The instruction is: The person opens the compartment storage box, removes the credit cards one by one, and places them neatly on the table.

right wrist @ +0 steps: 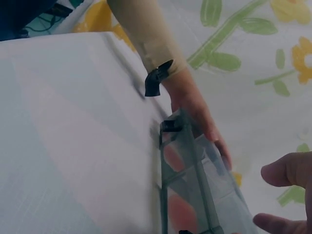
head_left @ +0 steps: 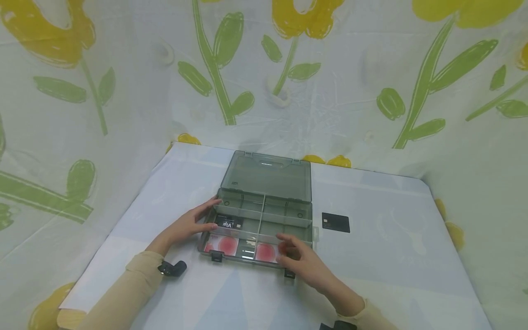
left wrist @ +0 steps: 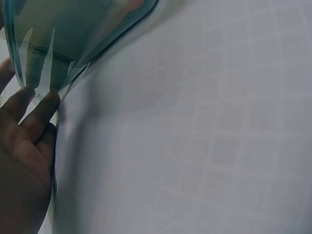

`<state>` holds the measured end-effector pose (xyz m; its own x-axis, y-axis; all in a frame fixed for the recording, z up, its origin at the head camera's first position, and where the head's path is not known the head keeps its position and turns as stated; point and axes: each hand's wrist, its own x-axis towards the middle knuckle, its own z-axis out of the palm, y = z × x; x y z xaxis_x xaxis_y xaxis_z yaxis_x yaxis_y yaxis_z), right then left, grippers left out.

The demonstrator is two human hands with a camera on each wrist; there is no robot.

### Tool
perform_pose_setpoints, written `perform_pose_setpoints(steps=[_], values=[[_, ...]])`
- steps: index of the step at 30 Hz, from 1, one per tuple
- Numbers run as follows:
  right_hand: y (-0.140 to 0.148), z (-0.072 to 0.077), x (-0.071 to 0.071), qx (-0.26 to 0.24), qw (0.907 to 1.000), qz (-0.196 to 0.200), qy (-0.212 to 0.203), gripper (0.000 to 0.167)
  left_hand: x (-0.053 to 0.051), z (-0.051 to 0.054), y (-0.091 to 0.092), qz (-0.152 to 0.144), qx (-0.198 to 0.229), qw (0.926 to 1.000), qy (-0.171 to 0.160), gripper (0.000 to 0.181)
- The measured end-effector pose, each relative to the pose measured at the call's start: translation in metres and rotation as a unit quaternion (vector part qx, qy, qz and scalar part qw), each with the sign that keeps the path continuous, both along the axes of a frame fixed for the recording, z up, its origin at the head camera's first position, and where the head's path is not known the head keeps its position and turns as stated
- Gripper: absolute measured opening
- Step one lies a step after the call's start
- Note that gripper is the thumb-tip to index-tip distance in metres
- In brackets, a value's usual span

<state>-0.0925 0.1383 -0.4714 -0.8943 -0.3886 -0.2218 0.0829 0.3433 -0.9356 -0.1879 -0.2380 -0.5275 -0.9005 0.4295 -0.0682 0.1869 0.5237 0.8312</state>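
Note:
A grey-green translucent divided storage box lies on the table with its lid folded back. At the box's left side, my left hand touches the rim with spread fingers; in the left wrist view its fingertips rest against the outer wall. Over the front right compartment my right hand hovers, thumb and fingers apart, nothing visible between them. White cards with red circles lie in the front compartments, one red-circled card by my right hand. A black "Vip" card lies in the middle left compartment.
A black card with a small chip lies on the table right of the box. Two dark latches sit on the box's front edge. A flower-printed curtain surrounds the white table.

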Motion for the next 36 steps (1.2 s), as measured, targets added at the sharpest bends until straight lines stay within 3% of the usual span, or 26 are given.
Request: perform_pose_setpoints(steps=[10,18,24,36], values=[[0.0015,0.0016,-0.0007,0.025,0.9994,0.022,0.013,0.048,0.0004,0.0019,0.0027,0.000,-0.003,1.0000,-0.004,0.080],[0.0060,0.0009,-0.0062,-0.017,0.9990,0.026,-0.032,0.046,-0.0002,0.0032,0.0013,0.002,-0.009,0.9999,-0.004,0.080],[0.0077,-0.0005,-0.0066,-0.031,0.9986,0.021,-0.037,0.046,0.0002,0.0033,0.0008,0.003,-0.010,0.9999,-0.003,0.080],[0.0074,0.0018,-0.0005,-0.004,0.9998,0.013,0.013,0.040,0.0007,0.0029,0.0002,-0.001,-0.002,1.0000,-0.003,0.080]])
